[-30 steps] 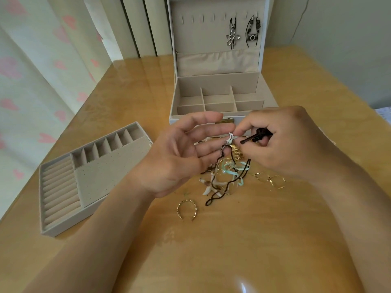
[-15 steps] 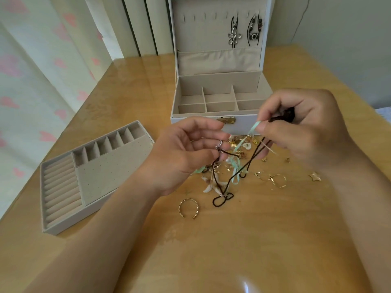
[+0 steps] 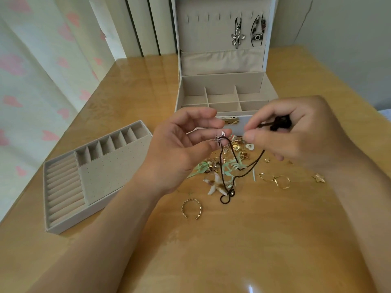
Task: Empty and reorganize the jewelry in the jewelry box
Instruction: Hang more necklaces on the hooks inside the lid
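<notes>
The left hand (image 3: 179, 149) is half curled and pinches a small sparkling silver piece (image 3: 220, 135) at its fingertips. The right hand (image 3: 296, 134) is curled tightly around a dark bunch of the black cord necklace (image 3: 227, 166). The cord sags between both hands, and its lower loop lies in the jewelry pile (image 3: 237, 157) at 6 o'clock from them.

I think a quick pull could go wrong. The cord runs through the mint ribbon (image 3: 230, 166) and over the starfish pendant (image 3: 215, 182), so it may tighten the tangle or scatter small gold pieces.

The cord is thin, limp and finely beaded, and the starfish looks glossy like shell. A gold cuff (image 3: 191, 208), C-shaped, lies further at 6 o'clock. The open jewelry box (image 3: 222, 81), with soft beige lining and square cells, stands at 12 o'clock. The removed tray (image 3: 110, 172) lies at 8 o'clock.
</notes>
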